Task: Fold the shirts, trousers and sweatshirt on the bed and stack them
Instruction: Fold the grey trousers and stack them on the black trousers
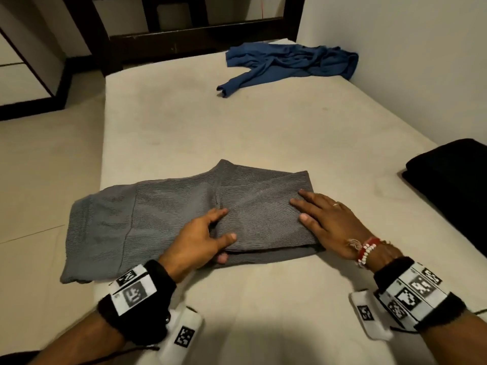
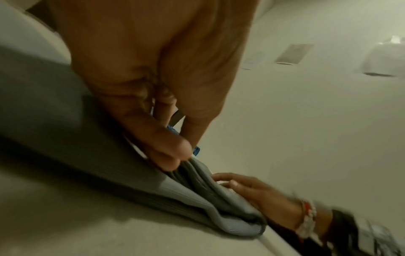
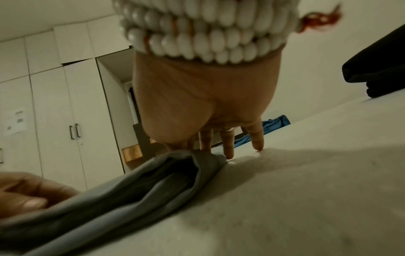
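Two hands are laid on the grey ribbed-knit garment (image 1: 189,219), which lies partly folded at the near left edge of the beige mattress of the bed (image 1: 263,127). The left hand (image 1: 197,238) is seen pinching a fold near the middle, thumb above and fingers tucked beneath, while the right hand (image 1: 329,222) is pressed flat, fingers straight, on the right end. A fold appears to be in hand; next, the pinched layer would likely be carried across while the other end is held down. A crumpled blue long-sleeved shirt (image 1: 287,64) remains unfolded at the far corner, well apart. A folded black garment (image 1: 453,185) sits to the right, apparently the stack. Nothing is seen between them.
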